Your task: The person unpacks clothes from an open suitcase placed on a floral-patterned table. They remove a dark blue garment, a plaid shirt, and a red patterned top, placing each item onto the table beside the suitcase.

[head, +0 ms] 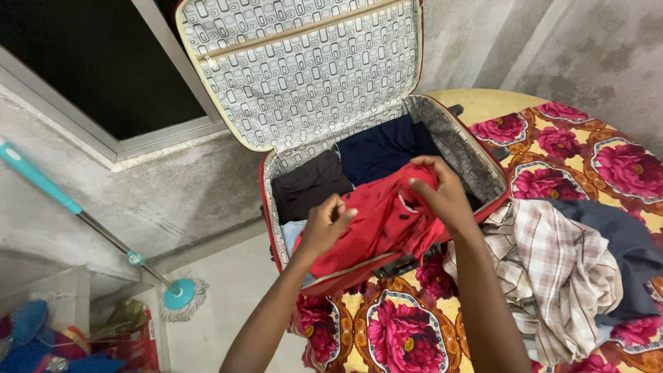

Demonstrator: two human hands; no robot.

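Note:
An open red suitcase [494, 202] with a patterned grey lining lies on a bed, its lid [304, 65] leaning against the wall. Inside it lie a dark brown folded garment [307, 185] and a navy one [383, 148]. Both my hands grip a red dotted garment [376, 224] that lies over the suitcase's front part. My left hand [326, 224] pinches its left side. My right hand [440, 193] clutches bunched cloth at its upper right.
A plaid shirt [545, 269] and a dark blue-grey garment [625, 249] lie heaped on the floral bedspread [404, 338] to the right. A teal-handled mop [181, 295] leans on the floor at left, beside a window and bags of items at lower left.

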